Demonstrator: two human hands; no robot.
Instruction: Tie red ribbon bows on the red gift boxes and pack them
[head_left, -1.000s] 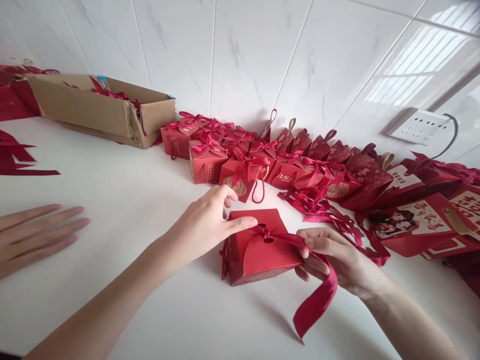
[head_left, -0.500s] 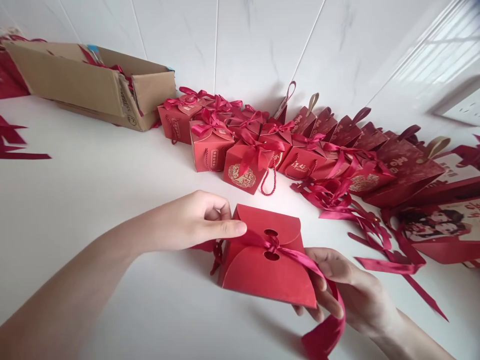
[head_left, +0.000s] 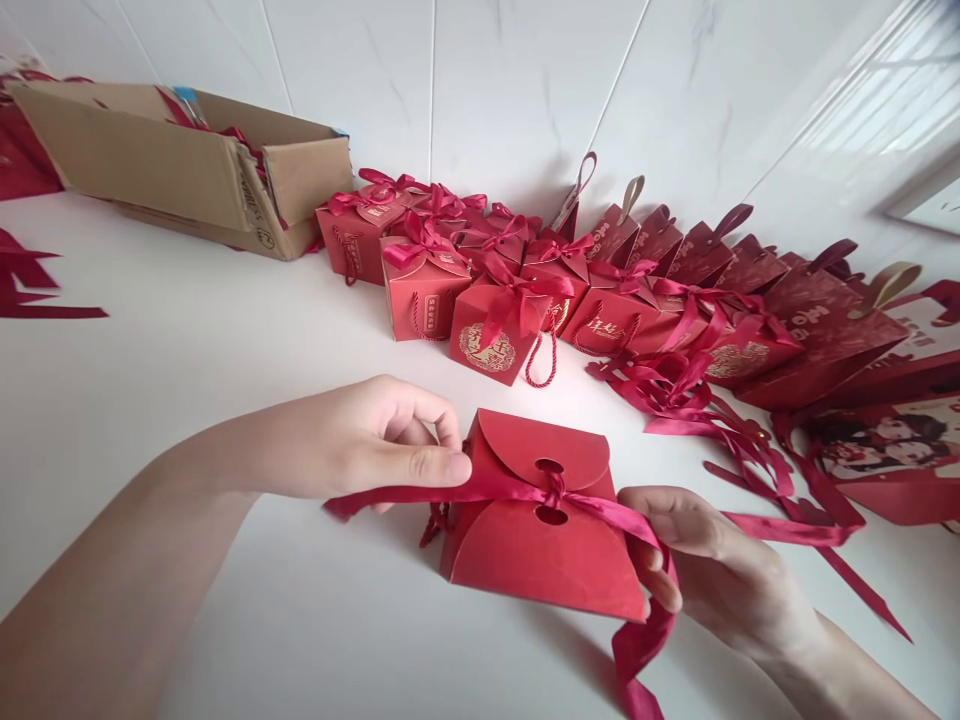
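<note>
Over the bench (head_left: pixel 300 610) in front of me is the box (head_left: pixel 525 550), with a ribbon (head_left: pixel 601 510) knotted on top. My left hand (head_left: pixel 397 440) pinches one ribbon end between its fingers, and my right hand (head_left: pixel 712 560) has its fingers closed on the other. I judge the box light, stiff and easily dented, better held at its edges; the slippery-looking ribbon needs a firm pinch.

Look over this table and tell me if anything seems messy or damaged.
Two things. Loose ribbons lie tangled in front of the tied boxes, with ends trailing over the table. The cardboard box gapes at its front corner, so it looks torn or unfolded. The nearest box shows no visible damage.
</note>
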